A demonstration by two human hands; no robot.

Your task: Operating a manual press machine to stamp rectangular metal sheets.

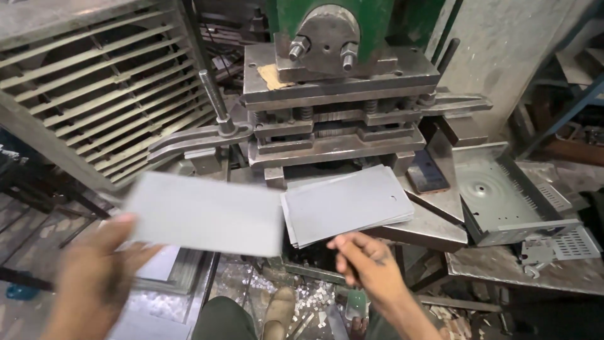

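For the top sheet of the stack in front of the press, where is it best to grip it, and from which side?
Probably the near edge of the top sheet, approached from the operator's side, where the right hand is. The stack is fanned, and its near edge overhangs the press bed, so fingers could pinch above and below. The far edge lies under the die.

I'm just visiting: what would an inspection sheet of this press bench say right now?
Surface: worn steel press bed, scuffed.
Job's things: flat grey metal sheet, motion-blurred; stack of grey metal sheets fanned below the dark steel press die.
Clutter: grey perforated metal tray at right; metal scraps on the floor.
Grippers: left hand holds the single sheet; right hand sits empty at the stack's near edge.
Cables: nothing seen.
Surroundings: slatted metal rack at left; green machine body above.
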